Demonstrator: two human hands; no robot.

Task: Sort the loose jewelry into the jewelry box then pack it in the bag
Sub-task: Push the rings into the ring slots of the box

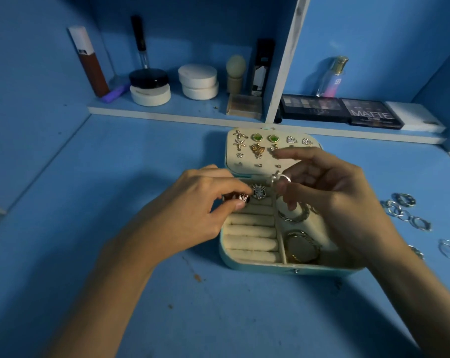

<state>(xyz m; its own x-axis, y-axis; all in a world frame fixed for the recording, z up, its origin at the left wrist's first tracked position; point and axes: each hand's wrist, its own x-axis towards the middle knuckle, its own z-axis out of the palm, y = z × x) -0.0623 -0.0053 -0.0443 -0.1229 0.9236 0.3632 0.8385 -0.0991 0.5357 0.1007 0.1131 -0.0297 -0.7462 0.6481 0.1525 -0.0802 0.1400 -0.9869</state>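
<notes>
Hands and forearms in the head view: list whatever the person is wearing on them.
Nothing is worn. The left hand and right hand have no gloves, and no ring shows worn on any finger. The left forearm and right forearm are bare to the frame's edge, with no sleeve in view. Neither wrist carries a watch or bracelet. The nails look short and unpainted, though blur leaves that uncertain.

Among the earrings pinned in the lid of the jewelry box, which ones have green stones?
The green studs in the top row of the lid, second and third from the left; the rest are gold or silver.
</notes>
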